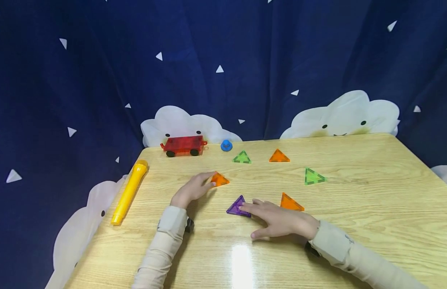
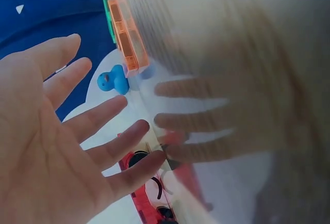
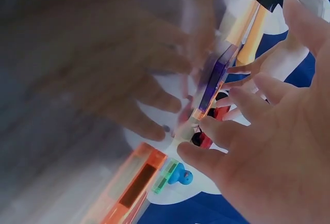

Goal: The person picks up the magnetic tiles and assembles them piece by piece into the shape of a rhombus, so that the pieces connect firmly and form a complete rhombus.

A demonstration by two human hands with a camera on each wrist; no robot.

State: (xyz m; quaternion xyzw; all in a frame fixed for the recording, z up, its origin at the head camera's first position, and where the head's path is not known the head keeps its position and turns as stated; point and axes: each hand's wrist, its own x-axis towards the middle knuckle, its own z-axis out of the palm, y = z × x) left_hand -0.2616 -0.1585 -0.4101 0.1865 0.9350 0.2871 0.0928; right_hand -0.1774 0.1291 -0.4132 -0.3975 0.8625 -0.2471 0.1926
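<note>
My left hand is at the left side of an orange triangle tile, its fingertips overlapping the tile's edge in the head view. In the left wrist view its fingers are spread and nearly straight, with nothing held. My right hand hovers low with fingers spread, the foremost ones reaching over a purple triangle tile. The right wrist view shows the purple tile edge-on beyond those fingertips. Just behind the right hand lies another orange triangle tile.
Farther back are a green triangle tile, an orange one and a second green one. A red wheeled car base and a small blue duck stand at the back edge. A yellow flashlight-shaped toy lies along the left edge.
</note>
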